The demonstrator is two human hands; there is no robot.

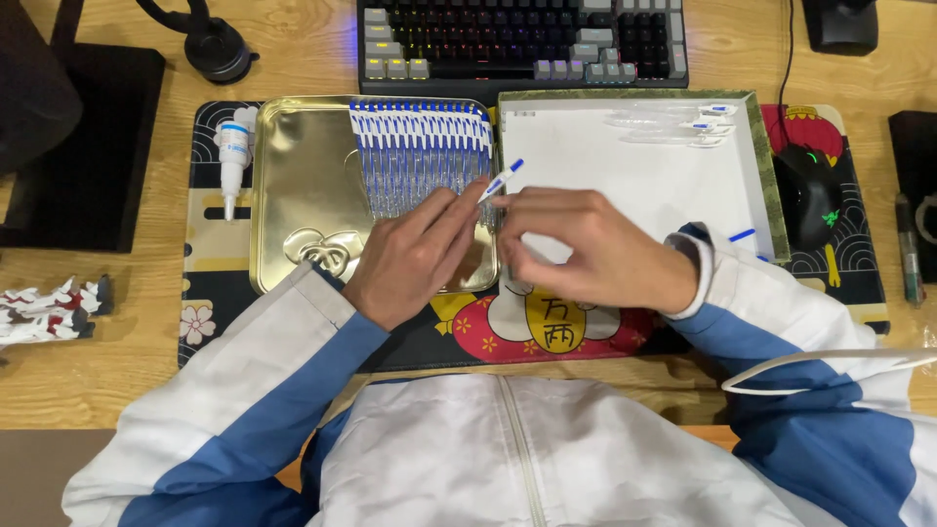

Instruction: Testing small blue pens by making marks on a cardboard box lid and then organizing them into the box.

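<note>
Blue-capped clear plastic stick [501, 182] sits pinched between both hands above the seam where the gold metal tray [293, 185] meets the white-lined box lid [634, 176]. Its long axis slants up and to the right, cap end away from the person. The right hand [595, 249] closes narrowly on its lower end, as far as the view lets me tell; the left hand [415, 254] lies half-curled, fingertips touching it. Just beyond, a neat row of like sticks [420, 146] lies in the glossy tray, and three more [673, 125] rest in the lid.
</note>
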